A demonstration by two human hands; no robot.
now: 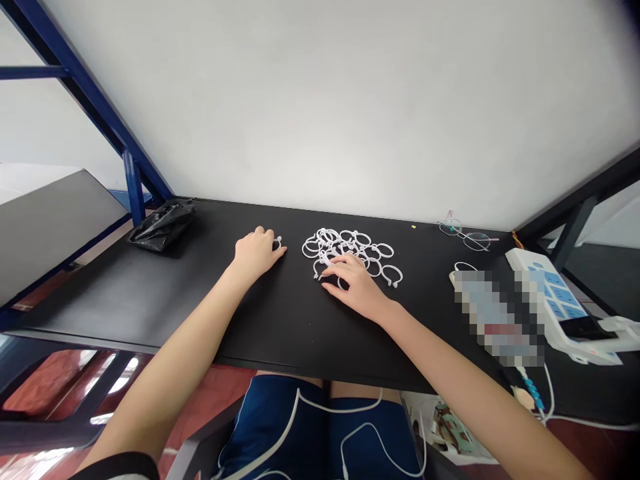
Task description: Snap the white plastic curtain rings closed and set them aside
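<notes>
A pile of white plastic shower curtain rings (385, 251), open loops with small knobs at their ends, lies on the black desk (300, 320). My right hand (356, 285) rests over the near side of this pile, its thumb and fingers apart and touching or just above the rings; it hides some of them. To the left of the pile, my left hand (256, 255) is low on the desk with fingers curled. Part of a single white ring (278, 243) shows between its thumb and fingers; the rest is hidden.
A black plastic bag (164, 225) lies at the desk's left end. On the right are eyeglasses (473, 239), a phone-like blurred item (493, 317) with a cable, and a white power strip (560, 300). A white wall (320, 100) rises behind. A white cable (280, 437) crosses my lap.
</notes>
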